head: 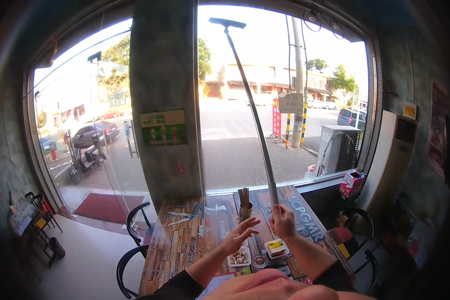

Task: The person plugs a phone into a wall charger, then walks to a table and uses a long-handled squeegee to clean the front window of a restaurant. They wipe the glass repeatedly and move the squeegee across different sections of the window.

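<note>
A long-handled window squeegee (253, 107) rises from the table side to the top of the large window pane (232, 157). Around the grey grip at its lower end my right hand (282, 221) is closed. The dark head (227, 23) is level with the upper part of the glass; whether it touches cannot be told. My left hand (240, 236) hovers over the table with fingers apart, holding nothing. Close behind it stands a cup of chopsticks (244, 210). Below the hands are a white dish of garlic cloves (239, 258) and a white dish with a yellow packet (276, 247).
The printed table (172, 240) spans the front, with a small glass ashtray (260, 261) on it. Black-framed chairs (135, 225) flank both sides. A grey pillar (167, 75) splits the windows. A tall floor air conditioner (388, 161) and a red box (351, 183) stand right.
</note>
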